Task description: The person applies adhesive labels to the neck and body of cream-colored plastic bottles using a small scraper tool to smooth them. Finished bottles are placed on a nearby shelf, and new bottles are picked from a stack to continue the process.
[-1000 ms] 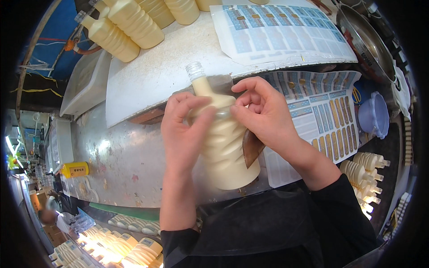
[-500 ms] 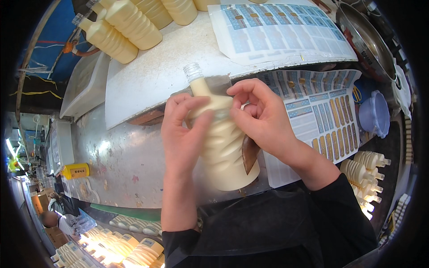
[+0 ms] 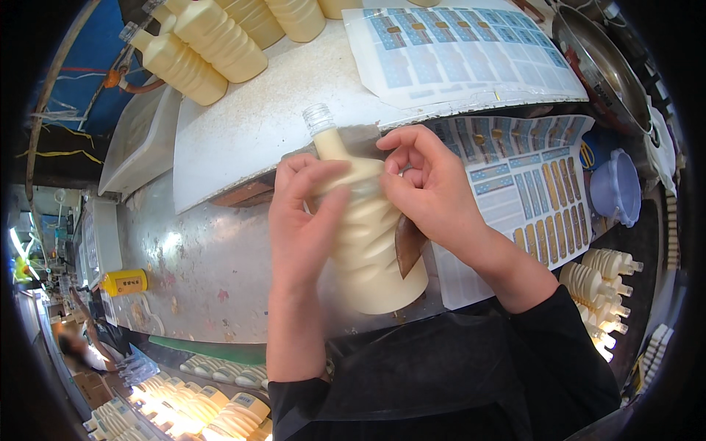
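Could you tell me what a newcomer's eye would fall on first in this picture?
Probably the cream-coloured ribbed bottle at the centre, gripped by the left hand while the right hand pinches near its shoulder. Next, the sticker sheets spread to the right, and more cream bottles lying at the top left.

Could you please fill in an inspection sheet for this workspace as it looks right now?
Surface: scuffed metal bench with a white board on it.
Job's things: ribbed cream bottle, uncapped, held between both hands; sticker sheets.
Clutter: more cream bottles, yellow box, lilac tub, metal pan.
Hands: left hand wraps the bottle; right hand pinches at its shoulder.
Cables: thin wires far left.
Surroundings: filled bottles stacked below.
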`<control>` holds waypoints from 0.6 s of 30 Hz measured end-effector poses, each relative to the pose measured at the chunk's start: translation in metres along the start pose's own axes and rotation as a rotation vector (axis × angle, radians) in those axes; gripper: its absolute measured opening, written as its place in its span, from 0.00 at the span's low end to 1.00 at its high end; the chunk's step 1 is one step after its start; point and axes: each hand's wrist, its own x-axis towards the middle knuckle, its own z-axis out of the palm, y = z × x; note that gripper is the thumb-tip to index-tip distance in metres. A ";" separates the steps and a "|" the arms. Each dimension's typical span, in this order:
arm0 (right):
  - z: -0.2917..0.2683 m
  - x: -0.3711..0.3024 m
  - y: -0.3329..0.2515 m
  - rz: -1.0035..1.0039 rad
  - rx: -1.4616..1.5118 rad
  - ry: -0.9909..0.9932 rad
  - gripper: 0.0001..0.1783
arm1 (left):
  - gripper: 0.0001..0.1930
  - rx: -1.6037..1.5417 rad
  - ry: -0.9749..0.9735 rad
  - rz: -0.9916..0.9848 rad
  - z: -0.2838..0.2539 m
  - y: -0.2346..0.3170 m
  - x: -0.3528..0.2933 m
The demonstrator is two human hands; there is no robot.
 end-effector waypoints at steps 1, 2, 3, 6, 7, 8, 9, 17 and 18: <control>0.000 0.000 0.000 0.015 -0.013 0.000 0.17 | 0.13 -0.002 -0.004 0.000 0.000 0.000 0.000; 0.002 -0.001 -0.002 -0.002 0.032 -0.018 0.17 | 0.12 -0.025 0.003 -0.024 0.000 0.002 0.000; 0.005 -0.003 -0.006 -0.019 0.074 -0.030 0.17 | 0.12 -0.052 0.007 -0.049 0.000 0.004 0.000; 0.008 -0.005 -0.019 -0.006 0.166 -0.090 0.18 | 0.12 -0.076 0.011 -0.067 0.001 0.003 0.000; 0.009 -0.005 -0.021 0.008 0.192 -0.116 0.19 | 0.12 -0.074 0.014 -0.064 0.001 0.003 0.000; 0.009 -0.005 -0.020 0.008 0.195 -0.101 0.19 | 0.12 -0.062 0.014 -0.060 0.001 0.003 0.000; 0.008 -0.004 -0.017 0.007 0.196 -0.085 0.20 | 0.12 -0.052 0.014 -0.056 0.001 0.003 0.000; -0.004 0.002 0.002 0.114 0.106 0.013 0.21 | 0.17 0.008 -0.014 -0.053 0.002 0.005 0.001; -0.003 0.001 0.003 0.105 0.116 0.012 0.21 | 0.18 0.010 -0.014 -0.057 0.002 0.005 0.001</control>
